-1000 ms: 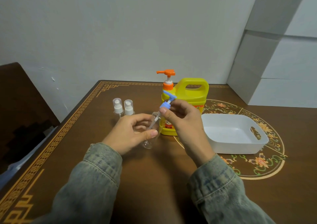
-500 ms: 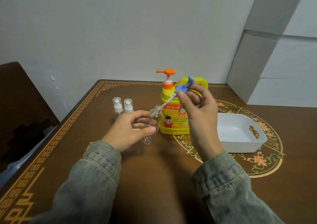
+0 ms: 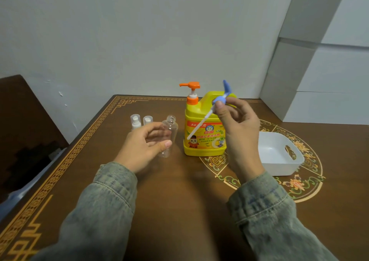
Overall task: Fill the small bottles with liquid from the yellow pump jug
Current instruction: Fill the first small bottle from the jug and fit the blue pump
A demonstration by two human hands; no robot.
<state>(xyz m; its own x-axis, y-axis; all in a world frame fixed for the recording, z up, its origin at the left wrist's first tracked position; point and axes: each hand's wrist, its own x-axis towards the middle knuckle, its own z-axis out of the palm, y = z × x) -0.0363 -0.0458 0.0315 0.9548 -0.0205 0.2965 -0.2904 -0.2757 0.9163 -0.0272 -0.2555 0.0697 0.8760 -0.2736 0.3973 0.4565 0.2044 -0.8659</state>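
Left hand (image 3: 142, 145) grips the small clear plastic bottle (image 3: 169, 135) on the bench beside the yellow pump jug (image 3: 205, 133), right hand (image 3: 235, 125) pinches its blue pump cap (image 3: 220, 99); uncapping's done, so next probably get the neck under the orange nozzle

A brown wooden bench (image 3: 179, 210) fills the lower half of the view, edged with a gold fret border along its 9 o'clock and 12 o'clock sides. A round floral medallion (image 3: 305, 183) is painted on its surface toward 3 o'clock. A white plastic basket (image 3: 279, 168) with a cut-out handle slot in its end wall sits on that medallion. Behind the bench, at 12 o'clock, rises a plain pale wall (image 3: 139, 31) with a few small scuffs low toward 9 o'clock. Stacked white boxes (image 3: 319, 71) stand at 2 o'clock, at the bench's far corner. A dark brown piece of furniture (image 3: 22, 125) stands at 9 o'clock, beside the bench.
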